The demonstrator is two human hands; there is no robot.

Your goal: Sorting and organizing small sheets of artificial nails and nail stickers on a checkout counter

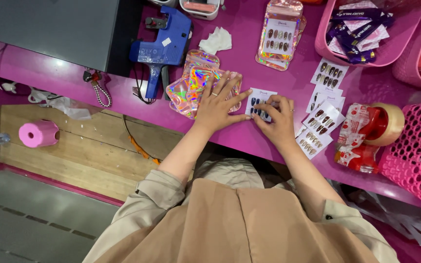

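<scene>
My left hand [219,103] lies flat with fingers spread on a stack of shiny holographic pouches [192,83] on the pink counter [123,100]. Its fingertips reach the left edge of a small white card of dark press-on nails [258,100]. My right hand [276,117] rests curled on the right side of that same card, fingertips pressing on it. To the right of my right hand lie several more white cards of press-on nails [320,122], fanned out.
A blue label gun [164,46] and a crumpled tissue [216,40] sit behind the pouches. A filled holographic pouch [279,34] lies further back. Pink baskets [417,151] and a red tape dispenser [369,134] stand at right. A pink roll [39,133] lies on the floor.
</scene>
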